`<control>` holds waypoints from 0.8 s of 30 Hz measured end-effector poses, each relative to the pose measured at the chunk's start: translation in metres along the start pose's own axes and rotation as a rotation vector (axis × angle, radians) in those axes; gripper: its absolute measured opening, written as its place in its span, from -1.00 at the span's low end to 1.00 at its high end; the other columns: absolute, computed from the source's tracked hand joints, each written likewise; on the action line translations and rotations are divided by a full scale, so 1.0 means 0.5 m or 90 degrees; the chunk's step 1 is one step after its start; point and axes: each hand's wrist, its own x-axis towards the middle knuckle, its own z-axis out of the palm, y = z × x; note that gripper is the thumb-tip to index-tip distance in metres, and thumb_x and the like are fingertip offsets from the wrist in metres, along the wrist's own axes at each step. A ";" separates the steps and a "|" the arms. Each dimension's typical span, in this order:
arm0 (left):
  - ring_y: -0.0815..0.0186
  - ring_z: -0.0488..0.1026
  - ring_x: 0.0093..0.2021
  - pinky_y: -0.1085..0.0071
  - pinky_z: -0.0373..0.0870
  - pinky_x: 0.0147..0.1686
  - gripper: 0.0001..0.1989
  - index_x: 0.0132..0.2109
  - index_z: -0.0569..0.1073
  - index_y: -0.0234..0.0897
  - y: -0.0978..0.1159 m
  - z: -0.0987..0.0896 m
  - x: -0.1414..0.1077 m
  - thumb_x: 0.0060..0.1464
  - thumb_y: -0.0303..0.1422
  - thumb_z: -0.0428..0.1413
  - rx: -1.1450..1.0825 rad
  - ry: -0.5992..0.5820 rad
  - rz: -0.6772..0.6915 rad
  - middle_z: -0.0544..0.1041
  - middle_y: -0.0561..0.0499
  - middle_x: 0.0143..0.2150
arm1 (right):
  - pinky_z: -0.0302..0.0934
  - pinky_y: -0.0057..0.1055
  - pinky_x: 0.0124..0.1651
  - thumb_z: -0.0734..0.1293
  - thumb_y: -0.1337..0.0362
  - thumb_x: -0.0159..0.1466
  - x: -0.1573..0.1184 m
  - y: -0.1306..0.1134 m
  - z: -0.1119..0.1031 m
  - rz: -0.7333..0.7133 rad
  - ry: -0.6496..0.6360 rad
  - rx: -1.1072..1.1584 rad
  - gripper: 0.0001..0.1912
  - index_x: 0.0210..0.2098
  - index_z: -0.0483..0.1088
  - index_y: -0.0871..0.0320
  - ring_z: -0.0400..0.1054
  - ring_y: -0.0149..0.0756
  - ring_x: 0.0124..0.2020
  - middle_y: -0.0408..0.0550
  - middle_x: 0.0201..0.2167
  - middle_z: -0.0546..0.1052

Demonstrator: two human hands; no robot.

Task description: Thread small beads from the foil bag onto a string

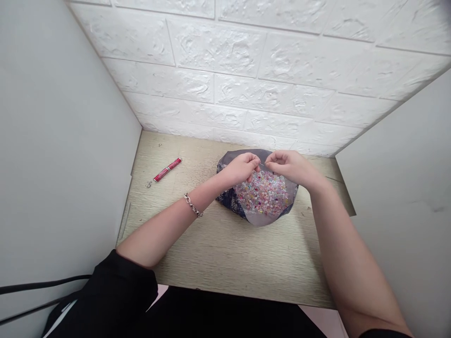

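Pale grey, a smooth panel (pixel 63 117) closes off the left side, meeting a white brick-patterned wall (pixel 218 47) behind. Two black cables (pixel 45 284) cross low in front of it. On the left part of the wood-grained table (pixel 218 256) lies a slim red item (pixel 167 170) with a pale band round its middle, set at a slant; small shiny bits (pixel 149 184) sit at its lower end. Next comes a silver chain bracelet (pixel 193 205) on the left forearm. The left hand (pixel 243 167) is pinched narrow on a thin strand (pixel 261 164), whether needle or wire I cannot tell. Below, many-coloured beads (pixel 262 192) fill an open bag (pixel 262 219), dark and patterned outside, grey inside, resting on the table. The right hand (pixel 291 166), over the bag's far right part, pinches the strand's other end, fingertips close together. Another pale panel (pixel 405 155) stands at the right.
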 end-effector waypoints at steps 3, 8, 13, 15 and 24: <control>0.64 0.12 -0.75 0.57 0.01 -0.71 -0.82 -0.45 0.17 -0.31 0.003 0.001 -0.001 0.10 -0.41 -0.16 -0.015 0.017 0.005 0.25 0.16 -0.52 | -0.07 -0.51 -0.54 0.26 0.24 0.02 0.002 0.005 0.003 -0.018 -0.005 0.162 -0.85 -0.44 0.29 0.21 0.08 -0.51 -0.60 -0.23 -0.65 0.24; 0.63 0.12 -0.75 0.56 0.00 -0.71 -0.82 -0.46 0.18 -0.31 0.006 0.003 -0.004 0.10 -0.41 -0.15 -0.026 0.039 0.007 0.24 0.16 -0.55 | -0.07 -0.51 -0.54 0.32 0.22 -0.03 0.006 0.012 0.009 -0.007 -0.013 0.226 -0.78 -0.43 0.28 0.21 0.10 -0.51 -0.59 -0.24 -0.64 0.25; 0.63 0.12 -0.75 0.57 -0.01 -0.71 -0.83 -0.46 0.18 -0.31 0.004 0.002 -0.003 0.09 -0.41 -0.14 -0.038 0.045 0.009 0.23 0.16 -0.54 | 0.09 -0.51 -0.47 0.34 0.23 -0.05 0.008 0.013 0.014 -0.010 -0.019 0.313 -0.79 -0.45 0.29 0.19 0.19 -0.50 -0.55 -0.20 -0.57 0.33; 0.63 0.12 -0.74 0.57 -0.01 -0.71 -0.84 -0.45 0.18 -0.31 0.004 0.001 -0.003 0.09 -0.42 -0.13 -0.038 0.044 0.009 0.24 0.16 -0.54 | 0.18 -0.48 -0.36 0.34 0.25 -0.06 0.007 0.010 0.019 -0.012 -0.013 0.405 -0.81 -0.46 0.28 0.18 0.26 -0.49 -0.49 -0.17 -0.48 0.37; 0.58 0.13 -0.72 0.59 -0.02 -0.70 -0.89 -0.42 0.24 -0.30 0.000 -0.003 -0.006 0.03 -0.39 -0.09 0.010 0.002 0.008 0.19 0.17 -0.65 | 0.24 -0.43 -0.16 0.36 0.31 -0.05 0.007 0.004 0.026 0.009 -0.007 0.527 -0.86 -0.51 0.29 0.16 0.32 -0.48 -0.40 -0.18 -0.47 0.39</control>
